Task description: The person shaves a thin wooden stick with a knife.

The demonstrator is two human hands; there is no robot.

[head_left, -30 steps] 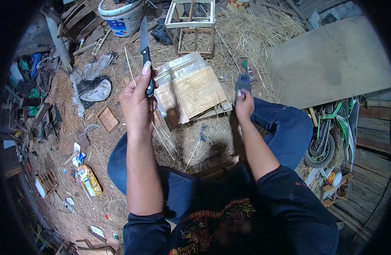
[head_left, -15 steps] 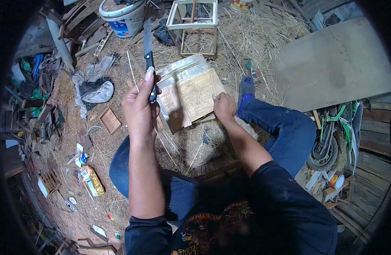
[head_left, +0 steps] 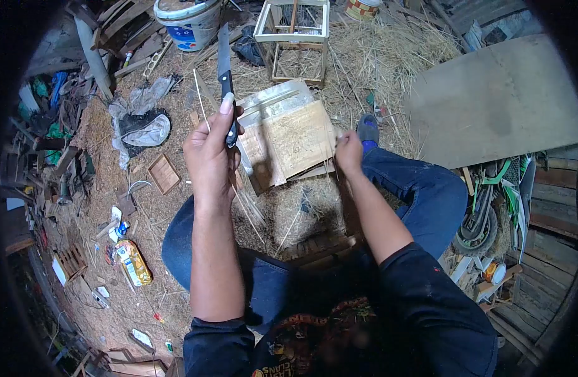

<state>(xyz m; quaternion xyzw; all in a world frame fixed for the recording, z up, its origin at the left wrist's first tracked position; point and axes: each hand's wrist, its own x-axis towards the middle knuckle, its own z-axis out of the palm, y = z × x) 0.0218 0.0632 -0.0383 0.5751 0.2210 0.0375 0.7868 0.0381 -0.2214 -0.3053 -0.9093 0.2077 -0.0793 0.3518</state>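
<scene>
My left hand grips a black-handled knife, its blade pointing up and away from me. In the same fist runs a thin bamboo stick, passing down below the palm. My right hand is closed beside the right edge of a wooden board; whatever its fingers hold, if anything, cannot be made out. This board lies at a slant between my legs, over a paler panel with thin strips on it.
Beyond the board stands a small wooden frame, with a white bucket to its left. A large flat sheet leans at right above a toy-like motorbike wheel. A small wooden tray and yellow packet lie left amid shavings.
My right hand has shifted right and slightly away from me, off the board's near right corner. My left hand keeps the knife and stick, nearly still. The view has shifted a little.
</scene>
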